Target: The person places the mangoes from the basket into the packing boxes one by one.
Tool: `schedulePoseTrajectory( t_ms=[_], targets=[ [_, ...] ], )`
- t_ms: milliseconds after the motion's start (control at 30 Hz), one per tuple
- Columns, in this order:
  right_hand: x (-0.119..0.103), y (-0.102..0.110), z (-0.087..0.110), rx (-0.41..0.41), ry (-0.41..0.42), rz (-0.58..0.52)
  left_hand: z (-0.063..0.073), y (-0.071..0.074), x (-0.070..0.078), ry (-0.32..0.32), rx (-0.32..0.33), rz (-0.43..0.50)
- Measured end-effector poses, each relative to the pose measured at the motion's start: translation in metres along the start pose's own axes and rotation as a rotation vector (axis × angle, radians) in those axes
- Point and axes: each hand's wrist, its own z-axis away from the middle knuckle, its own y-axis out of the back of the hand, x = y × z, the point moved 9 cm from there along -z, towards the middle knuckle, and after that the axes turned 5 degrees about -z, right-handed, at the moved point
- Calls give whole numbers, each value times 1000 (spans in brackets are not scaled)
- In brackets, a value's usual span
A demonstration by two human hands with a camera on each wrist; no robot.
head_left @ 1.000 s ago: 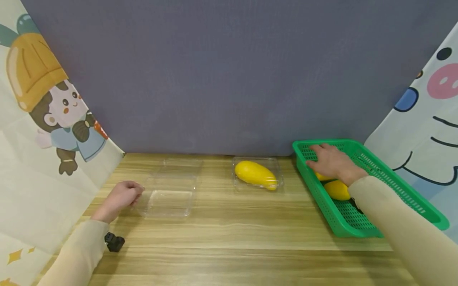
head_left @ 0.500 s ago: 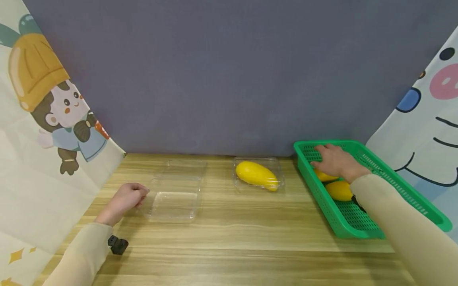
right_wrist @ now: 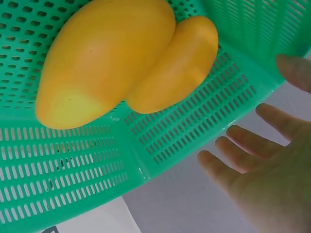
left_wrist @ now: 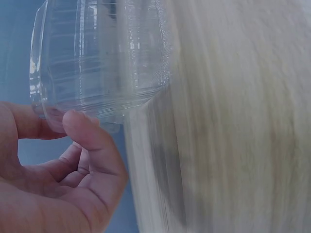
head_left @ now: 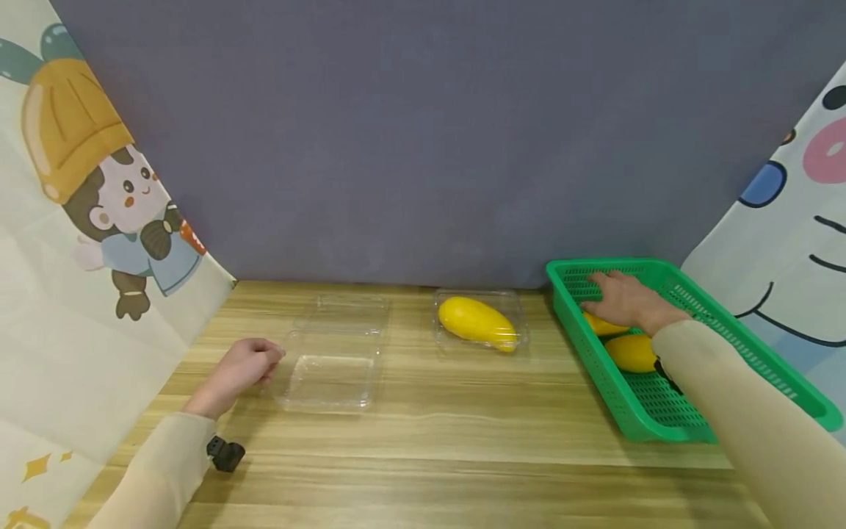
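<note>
With thumb and index finger, my left hand (head_left: 244,367) pinches the left rim of a clear plastic clamshell box (head_left: 333,378), which lies unfolded on the table. In the left wrist view the box (left_wrist: 92,58) rises above the pinching fingertips. My right hand (head_left: 626,300), fingers spread, is over the far left part of a green basket (head_left: 595,382). Inside the basket are two yellow mangoes (head_left: 631,355), one partly covered by the hand. The right wrist view shows both mangoes (right_wrist: 107,63) apart from the fingers (right_wrist: 252,141), which are near the basket's rim.
A second clear box (head_left: 518,305) holding a yellow mango (head_left: 476,322) stands at the back middle of the wooden table (head_left: 423,448). A grey cloth wall (head_left: 396,147) closes off the back, with printed sheets at both sides.
My left hand has shifted the unfolded box a little to the right, closer to the box with the mango. My right hand stays over the basket. The whole head view has drifted slightly.
</note>
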Motion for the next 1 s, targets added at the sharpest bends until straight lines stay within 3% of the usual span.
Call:
schedulePoseTrajectory(
  t_ms=[567, 800, 1000],
  targets=[
    [18, -18, -7, -96, -41, -11, -1, -6, 3, 5, 7, 41],
    [22, -28, -7, -132, -21, -10, -1, -8, 3, -4, 0, 38],
    [29, -38, -7, -184, -33, -58, -1, -9, 1, 0, -2, 39]
  ],
)
